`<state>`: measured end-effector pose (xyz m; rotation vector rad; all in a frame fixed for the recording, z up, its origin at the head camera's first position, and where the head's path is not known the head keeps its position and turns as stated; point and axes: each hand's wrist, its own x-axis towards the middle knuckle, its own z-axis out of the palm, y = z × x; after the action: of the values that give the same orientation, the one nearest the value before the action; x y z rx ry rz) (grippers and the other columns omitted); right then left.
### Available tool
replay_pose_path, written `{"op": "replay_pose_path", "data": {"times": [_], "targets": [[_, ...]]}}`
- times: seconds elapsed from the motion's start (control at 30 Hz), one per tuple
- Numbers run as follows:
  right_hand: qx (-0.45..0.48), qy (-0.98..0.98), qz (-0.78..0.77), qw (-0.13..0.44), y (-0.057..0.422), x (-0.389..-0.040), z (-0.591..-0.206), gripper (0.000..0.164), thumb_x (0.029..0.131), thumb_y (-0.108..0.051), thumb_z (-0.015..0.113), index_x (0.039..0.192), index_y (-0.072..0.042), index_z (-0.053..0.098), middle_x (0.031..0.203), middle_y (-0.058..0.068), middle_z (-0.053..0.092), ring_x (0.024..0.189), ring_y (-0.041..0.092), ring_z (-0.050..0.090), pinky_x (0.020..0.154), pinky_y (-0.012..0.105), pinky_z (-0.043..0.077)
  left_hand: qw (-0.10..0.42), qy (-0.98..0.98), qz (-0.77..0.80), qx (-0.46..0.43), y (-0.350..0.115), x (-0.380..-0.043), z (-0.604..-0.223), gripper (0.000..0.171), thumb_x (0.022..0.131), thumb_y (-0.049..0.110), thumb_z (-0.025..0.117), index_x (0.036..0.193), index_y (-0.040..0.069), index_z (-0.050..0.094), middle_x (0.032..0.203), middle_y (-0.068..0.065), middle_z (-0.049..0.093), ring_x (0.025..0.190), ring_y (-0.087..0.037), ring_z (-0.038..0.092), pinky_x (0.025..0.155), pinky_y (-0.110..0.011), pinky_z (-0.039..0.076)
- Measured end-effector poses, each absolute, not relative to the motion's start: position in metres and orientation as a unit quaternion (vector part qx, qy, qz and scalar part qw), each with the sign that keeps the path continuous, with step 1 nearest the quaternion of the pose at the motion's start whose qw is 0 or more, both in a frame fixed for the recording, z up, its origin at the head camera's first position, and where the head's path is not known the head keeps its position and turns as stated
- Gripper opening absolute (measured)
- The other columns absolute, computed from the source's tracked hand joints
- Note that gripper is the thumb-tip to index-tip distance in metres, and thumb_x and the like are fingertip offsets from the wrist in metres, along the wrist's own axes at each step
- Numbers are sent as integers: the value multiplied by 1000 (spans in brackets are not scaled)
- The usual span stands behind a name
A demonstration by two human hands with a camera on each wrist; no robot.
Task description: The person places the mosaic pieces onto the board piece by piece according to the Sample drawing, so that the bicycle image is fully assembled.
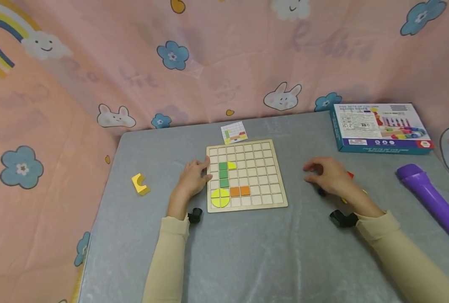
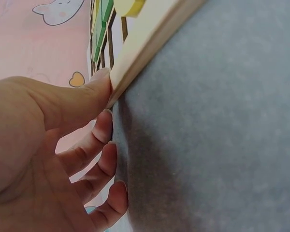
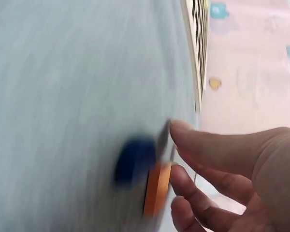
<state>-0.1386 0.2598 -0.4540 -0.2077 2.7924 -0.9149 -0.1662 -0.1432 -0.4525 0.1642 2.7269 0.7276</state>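
Note:
Near the table's middle lies a square wooden grid board [image 1: 260, 181] holding green tiles [image 1: 223, 174], orange tiles [image 1: 239, 191] and yellow rounded pieces [image 1: 220, 198]. My left hand [image 1: 192, 179] rests at its left edge; the thumb [image 2: 89, 89] and index fingertip touch the rim, the other fingers spread loosely. To the right of the board, my right hand [image 1: 328, 174] hovers over small blocks, thumb and fingers apart with nothing between them. Close to those fingertips are an orange block [image 3: 157, 188] and a blurred dark blue block [image 3: 135, 159]. The right hand partly hides red and yellow pieces.
A small pattern card [image 1: 234, 132] lies behind the board. At left sits a yellow block [image 1: 140, 184] with a curved notch. A flat game box [image 1: 383, 128] stands back right, with a purple microphone-shaped object [image 1: 433, 202] in front of it. A pink curtain hangs behind the table.

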Motion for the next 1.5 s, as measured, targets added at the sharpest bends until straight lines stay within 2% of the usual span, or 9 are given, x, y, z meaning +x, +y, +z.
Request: {"op": "replay_pose_path", "data": {"times": [0.23, 0.3, 0.4, 0.53, 0.73, 0.97, 1.23, 1.5], "targets": [[-53, 940, -310, 132, 287, -132, -453, 32, 97, -15, 79, 122, 5, 72, 124, 30, 67, 109, 43, 57, 99, 63, 47, 157, 949, 266, 56, -144, -165, -453, 69, 107, 23, 65, 167, 17, 33, 149, -22, 52, 132, -37, 46, 114, -53, 39], [-47, 941, -309, 134, 291, -130, -454, 33, 97, -15, 79, 122, 5, 71, 123, 29, 66, 107, 42, 56, 97, 60, 47, 158, 949, 267, 54, -144, -165, -453, 70, 107, 23, 65, 167, 17, 32, 149, -22, 51, 132, -37, 46, 114, -54, 39], [-40, 941, -308, 132, 294, -129, -456, 34, 97, -17, 80, 122, 4, 72, 116, 26, 67, 101, 37, 56, 87, 49, 48, 157, 949, 267, 55, -144, -165, -453, 70, 107, 23, 66, 167, 17, 32, 149, -22, 51, 133, -38, 46, 114, -54, 38], [-32, 942, -309, 128, 294, -129, -457, 35, 97, -20, 80, 122, 3, 72, 105, 18, 68, 92, 30, 54, 74, 35, 43, 154, 950, 267, 56, -144, -165, -453, 70, 106, 22, 66, 167, 16, 33, 149, -22, 52, 133, -38, 46, 114, -54, 38], [-22, 943, -307, 126, 291, -128, -455, 32, 98, -21, 79, 118, 3, 73, 100, 16, 67, 87, 28, 53, 69, 34, 39, 152, 948, 273, 53, -144, -165, -453, 69, 106, 22, 66, 167, 17, 34, 149, -22, 52, 132, -38, 46, 114, -54, 38], [-16, 945, -312, 98, 286, -129, -451, 18, 97, -13, 78, 105, 2, 77, 88, 14, 67, 81, 27, 56, 67, 31, 41, 157, 948, 271, 53, -144, -165, -452, 69, 107, 23, 65, 167, 18, 33, 149, -21, 51, 132, -37, 45, 114, -54, 38], [-21, 942, -334, 28, 246, -129, -448, 15, 94, -14, 82, 101, 0, 80, 90, 15, 74, 80, 26, 58, 67, 30, 44, 157, 951, 262, 52, -145, -166, -454, 69, 107, 24, 65, 167, 18, 32, 148, -21, 52, 131, -36, 45, 113, -53, 39], [-65, 917, -391, 40, 194, -131, -452, 9, 93, -12, 84, 97, -4, 82, 92, 12, 77, 76, 20, 58, 65, 26, 44, 161, 951, 259, 53, -144, -167, -455, 69, 107, 25, 65, 168, 19, 31, 150, -21, 51, 133, -37, 45, 114, -54, 39]]}}
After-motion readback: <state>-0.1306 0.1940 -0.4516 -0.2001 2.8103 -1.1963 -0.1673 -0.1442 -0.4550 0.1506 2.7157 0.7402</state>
